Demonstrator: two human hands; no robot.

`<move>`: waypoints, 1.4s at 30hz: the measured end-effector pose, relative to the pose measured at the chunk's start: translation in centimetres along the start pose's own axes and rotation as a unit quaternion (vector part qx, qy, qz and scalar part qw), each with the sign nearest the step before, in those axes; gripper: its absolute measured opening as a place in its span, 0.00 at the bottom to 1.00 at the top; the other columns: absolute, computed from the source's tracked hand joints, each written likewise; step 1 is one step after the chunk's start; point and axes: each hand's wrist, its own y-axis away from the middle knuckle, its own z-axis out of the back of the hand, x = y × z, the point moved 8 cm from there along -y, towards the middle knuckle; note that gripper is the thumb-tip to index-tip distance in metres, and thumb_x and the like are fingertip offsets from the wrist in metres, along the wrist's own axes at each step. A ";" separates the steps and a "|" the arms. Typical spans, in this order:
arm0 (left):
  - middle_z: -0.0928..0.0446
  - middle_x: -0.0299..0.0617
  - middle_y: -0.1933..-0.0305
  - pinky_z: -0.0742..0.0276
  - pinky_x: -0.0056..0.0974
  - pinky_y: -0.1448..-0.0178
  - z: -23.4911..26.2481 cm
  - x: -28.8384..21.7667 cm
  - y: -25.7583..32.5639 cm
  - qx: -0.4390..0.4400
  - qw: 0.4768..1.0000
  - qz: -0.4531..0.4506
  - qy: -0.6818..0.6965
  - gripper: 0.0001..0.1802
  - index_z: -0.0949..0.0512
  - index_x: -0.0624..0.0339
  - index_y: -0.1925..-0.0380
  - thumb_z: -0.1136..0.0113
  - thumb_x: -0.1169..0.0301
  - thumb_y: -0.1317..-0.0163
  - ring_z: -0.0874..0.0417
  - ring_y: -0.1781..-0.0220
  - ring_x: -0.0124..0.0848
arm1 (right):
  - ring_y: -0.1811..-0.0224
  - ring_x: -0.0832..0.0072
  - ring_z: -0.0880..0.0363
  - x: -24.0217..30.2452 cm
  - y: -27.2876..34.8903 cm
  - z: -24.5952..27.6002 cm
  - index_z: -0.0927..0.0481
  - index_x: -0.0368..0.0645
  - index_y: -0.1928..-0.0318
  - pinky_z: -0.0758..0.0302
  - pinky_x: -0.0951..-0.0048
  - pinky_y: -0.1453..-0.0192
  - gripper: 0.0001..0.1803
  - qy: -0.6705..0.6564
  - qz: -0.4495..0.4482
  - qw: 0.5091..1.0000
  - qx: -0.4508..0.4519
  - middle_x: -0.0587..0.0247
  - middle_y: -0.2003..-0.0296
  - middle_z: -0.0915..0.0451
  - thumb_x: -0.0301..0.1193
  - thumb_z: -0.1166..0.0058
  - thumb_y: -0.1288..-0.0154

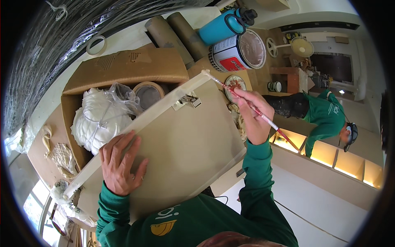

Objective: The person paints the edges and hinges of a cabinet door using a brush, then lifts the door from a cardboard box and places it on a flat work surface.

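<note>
A beige cabinet door (185, 148) with a metal hinge (187, 101) near its far edge lies tilted in front of me. My left hand (122, 162) rests on its left part, fingers stretched out over the surface near the edge. In my right hand (253, 113) is a slim paintbrush (269, 121), held like a pen. Its bristles touch the far top corner of the door. Beyond that corner stands an opened paint can (230, 55) with a pinkish-brown inside. A small round paint-smeared container (235, 83) sits close to my right fingers, partly hidden.
An open cardboard box (123, 70) holds a white plastic-wrapped bundle (98, 121) and a round tub (148, 95). Behind are two grey cylinders (168, 37), a blue bottle (222, 26) and a tape roll (96, 45). At right, another person (327, 109) leans over lit shelving (321, 153).
</note>
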 end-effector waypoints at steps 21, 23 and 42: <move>0.23 0.46 0.30 0.30 0.55 0.29 0.4 0.8 0.4 -0.005 0.998 0.007 0.067 0.40 0.19 0.55 0.36 0.21 0.68 0.55 0.23 0.32 0.52 | 0.46 0.53 0.18 8.9 9.0 -12.2 0.22 0.35 0.30 0.20 0.59 0.41 0.30 0.113 0.090 0.981 0.131 0.47 0.44 0.20 0.19 0.39 0.34; 0.23 0.46 0.30 0.30 0.55 0.29 0.4 0.9 0.3 -0.004 0.997 0.013 0.070 0.40 0.19 0.55 0.36 0.21 0.68 0.55 0.23 0.32 0.52 | 0.48 0.53 0.19 8.3 9.4 -12.7 0.22 0.37 0.30 0.21 0.58 0.42 0.32 0.141 0.052 0.979 0.135 0.49 0.46 0.19 0.21 0.37 0.35; 0.23 0.45 0.29 0.30 0.55 0.30 0.3 0.8 0.3 -0.004 0.998 0.007 0.059 0.37 0.19 0.54 0.36 0.22 0.65 0.51 0.23 0.32 0.51 | 0.51 0.57 0.17 8.3 7.5 -11.4 0.19 0.35 0.34 0.20 0.62 0.44 0.23 0.099 0.068 0.978 0.171 0.50 0.50 0.15 0.23 0.44 0.27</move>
